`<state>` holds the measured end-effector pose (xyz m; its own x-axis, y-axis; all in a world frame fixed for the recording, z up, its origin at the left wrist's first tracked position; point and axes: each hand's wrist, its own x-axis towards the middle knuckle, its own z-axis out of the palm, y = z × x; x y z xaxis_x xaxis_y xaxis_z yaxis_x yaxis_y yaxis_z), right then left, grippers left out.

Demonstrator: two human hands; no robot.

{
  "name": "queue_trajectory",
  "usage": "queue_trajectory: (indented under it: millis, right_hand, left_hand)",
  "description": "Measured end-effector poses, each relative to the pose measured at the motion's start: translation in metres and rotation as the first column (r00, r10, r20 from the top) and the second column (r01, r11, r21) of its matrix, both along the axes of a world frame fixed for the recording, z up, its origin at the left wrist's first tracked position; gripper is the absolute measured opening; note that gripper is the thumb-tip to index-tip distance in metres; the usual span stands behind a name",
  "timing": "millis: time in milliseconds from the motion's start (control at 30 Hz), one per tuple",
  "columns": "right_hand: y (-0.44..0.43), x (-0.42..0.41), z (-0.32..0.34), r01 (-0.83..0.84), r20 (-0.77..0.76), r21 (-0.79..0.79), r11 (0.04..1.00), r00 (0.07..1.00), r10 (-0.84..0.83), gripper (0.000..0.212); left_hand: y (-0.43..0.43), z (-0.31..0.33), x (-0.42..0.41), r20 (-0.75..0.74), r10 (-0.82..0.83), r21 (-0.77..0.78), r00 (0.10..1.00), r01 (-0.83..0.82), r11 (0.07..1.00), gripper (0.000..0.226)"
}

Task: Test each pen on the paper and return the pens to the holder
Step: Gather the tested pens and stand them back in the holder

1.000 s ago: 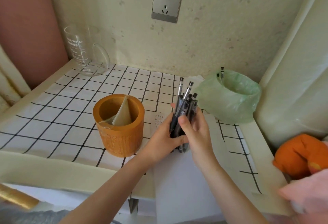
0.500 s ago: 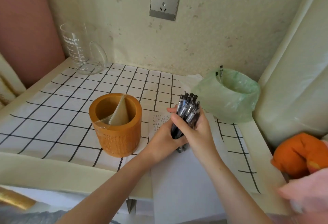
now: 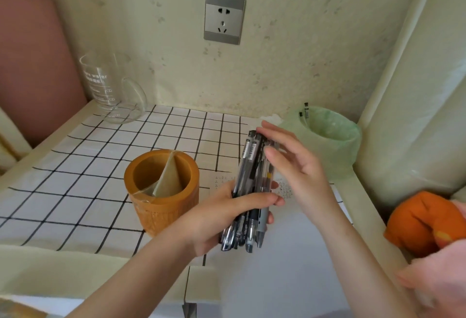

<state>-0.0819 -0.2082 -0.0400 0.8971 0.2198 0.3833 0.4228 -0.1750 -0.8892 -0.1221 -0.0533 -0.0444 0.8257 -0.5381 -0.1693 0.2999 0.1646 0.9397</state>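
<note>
Cream, mottled wall (image 3: pixel 302 40) with a grey power socket (image 3: pixel 224 18). Below, white table covering (image 3: pixel 88 179) gridded in black lines. Pink padded panel (image 3: pixel 32 65) at left, pale rolled sheeting (image 3: pixel 416 116) at right. Soft, even light.

"water" on glass jug (image 3: pixel 111 90)

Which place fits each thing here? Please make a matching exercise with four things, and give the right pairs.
1 pens
2 holder
3 jug
4 socket

a on the wall
b back left corner
c in the left hand
d on the grid cloth, near its front

Pairs: 1-c, 2-d, 3-b, 4-a
</note>
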Motion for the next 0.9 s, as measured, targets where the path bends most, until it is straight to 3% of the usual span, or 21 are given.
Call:
queue_trajectory:
  millis: [100,233,367,533,700,900]
  right_hand:
    - [0.002,0.001,-0.002,-0.009,-0.05,-0.054,0.998,0.999,0.006,0.03]
    - [-0.002,-0.001,-0.003,-0.033,-0.119,-0.06,0.998,0.993,0.025,0.035]
    - [0.0,0.001,-0.002,-0.035,-0.121,-0.031,0.999,0.992,0.031,0.025]
    - [0.0,0.003,-0.001,-0.063,-0.146,0.074,0.995,0.986,0.073,0.018]
    - [-0.001,0.003,0.0,-0.131,-0.156,-0.035,0.991,0.98,0.124,0.022]
    - [0.004,0.014,0.004,-0.049,-0.232,-0.034,0.998,0.972,0.04,0.021]
  left_hand:
    - [0.002,0.0,-0.006,-0.07,-0.001,0.011,0.998,0.002,1.0,0.018]
    - [0.001,-0.001,-0.011,-0.153,0.0,0.033,0.988,0.006,0.999,0.03]
    - [0.002,0.002,-0.017,-0.216,-0.001,0.016,0.976,0.004,1.0,0.035]
    - [0.007,0.006,-0.019,-0.209,-0.004,0.025,0.978,0.009,1.0,0.033]
    - [0.008,0.007,-0.02,-0.225,-0.02,0.03,0.974,0.028,0.999,0.032]
    - [0.009,0.006,-0.015,-0.258,0.0,0.022,0.966,0.006,1.0,0.035]
